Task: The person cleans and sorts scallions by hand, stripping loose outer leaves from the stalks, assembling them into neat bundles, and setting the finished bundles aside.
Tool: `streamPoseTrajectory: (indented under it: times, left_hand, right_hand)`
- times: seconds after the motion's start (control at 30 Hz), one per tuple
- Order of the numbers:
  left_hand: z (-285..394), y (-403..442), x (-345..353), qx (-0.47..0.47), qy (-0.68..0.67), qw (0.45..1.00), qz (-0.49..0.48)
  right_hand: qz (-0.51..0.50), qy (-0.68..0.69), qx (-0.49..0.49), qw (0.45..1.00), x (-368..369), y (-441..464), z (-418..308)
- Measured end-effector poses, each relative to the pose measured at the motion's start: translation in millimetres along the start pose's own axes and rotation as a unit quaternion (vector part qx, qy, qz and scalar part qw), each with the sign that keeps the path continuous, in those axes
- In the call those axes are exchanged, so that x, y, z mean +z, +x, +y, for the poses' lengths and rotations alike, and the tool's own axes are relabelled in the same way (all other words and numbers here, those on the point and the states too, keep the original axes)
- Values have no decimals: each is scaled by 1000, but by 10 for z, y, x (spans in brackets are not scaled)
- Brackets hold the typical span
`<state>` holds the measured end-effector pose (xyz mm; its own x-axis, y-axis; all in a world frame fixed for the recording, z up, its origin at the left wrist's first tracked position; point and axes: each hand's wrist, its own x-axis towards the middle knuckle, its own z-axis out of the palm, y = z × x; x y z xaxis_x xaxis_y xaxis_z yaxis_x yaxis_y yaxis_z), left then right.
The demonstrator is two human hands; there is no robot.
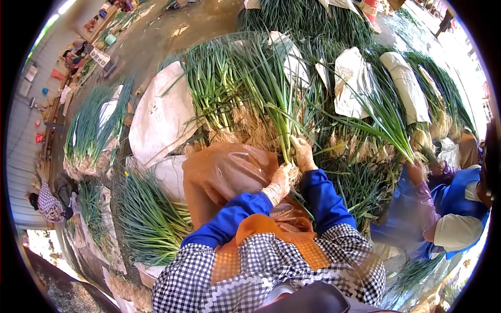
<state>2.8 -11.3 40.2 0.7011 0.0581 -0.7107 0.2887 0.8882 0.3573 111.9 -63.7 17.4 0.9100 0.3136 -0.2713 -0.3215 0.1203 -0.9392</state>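
A bunch of green onions [284,117] stands in front of me, leaves pointing up and away, roots toward my lap. My left hand [280,183] is closed round its lower end near the roots. Just above and to the right, my right hand [303,153] is also closed on the stems; its fingertips are partly hidden. Below both hands lies the brown apron [229,169] over my knees. Directly beyond it, a pile of green onions [214,88] lies with its pale, dry roots [253,128] facing me.
On the right a co-worker in blue holds another green onion bunch [394,138]. White sacks [162,112] lie at left, with more sacks [352,81] among the onions ahead. Trimmed-looking green onions [151,216] are heaped at my left. More heaps [94,125] stand farther off.
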Motion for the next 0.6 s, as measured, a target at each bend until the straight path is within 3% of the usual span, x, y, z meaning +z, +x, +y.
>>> streamPoseTrajectory:
  times: [0.03, 0.07, 0.13, 0.17, 0.2, 0.23, 0.27, 0.3, 0.33, 0.4, 0.43, 0.47, 0.53, 0.57, 0.6]
  left_hand:
    - [-2, -41, 60, 8, -87, 996, -12]
    - [-131, 389, -333, 7, -148, 954, -260]
    - [18, 318, -189, 93, 16, 995, 23]
    - [-96, 861, -662, 67, -165, 952, -250]
    - [-10, 626, -442, 85, -152, 971, -165]
    - [89, 367, -200, 100, -132, 983, -74]
    - [196, 93, 55, 108, -109, 988, 15]
    - [140, 134, -15, 118, -82, 990, 3]
    - [87, 179, -83, 129, -54, 990, -8]
    - [10, 159, -87, 148, 4, 989, -27]
    - [-2, 166, -104, 168, 47, 983, -51]
    - [-17, 138, -89, 184, 55, 980, -45]
    - [-89, 333, -218, 250, 192, 949, 24]
    - [-30, 157, -110, 327, 309, 891, 62]
    - [-44, 220, -150, 344, 294, 891, 49]
  right_hand:
    - [-16, -20, 8, 1000, -64, -89, 34]
    - [-32, -40, 16, 999, -156, -192, 67]
    - [-130, -193, -116, 966, -398, -613, -146]
    - [-163, -254, -189, 935, -508, -835, -274]
    - [-111, -76, 96, 986, -598, -1107, -740]
    - [-42, -64, 91, 993, -790, -1236, -846]
    - [-75, -199, 134, 968, -1182, -1150, -806]
    - [-68, -523, 114, 842, -1339, -998, -660]
    - [-49, -782, 88, 615, -1328, -936, -671]
    - [46, -572, -67, 816, -935, -758, -719]
    - [36, -497, -68, 865, -738, -504, -612]
    - [71, -416, -231, 876, -425, -343, -602]
    - [81, -554, -145, 816, 68, -28, -784]
    - [72, -551, -155, 817, 186, 131, -763]
    - [61, -548, -163, 818, 232, 336, -622]
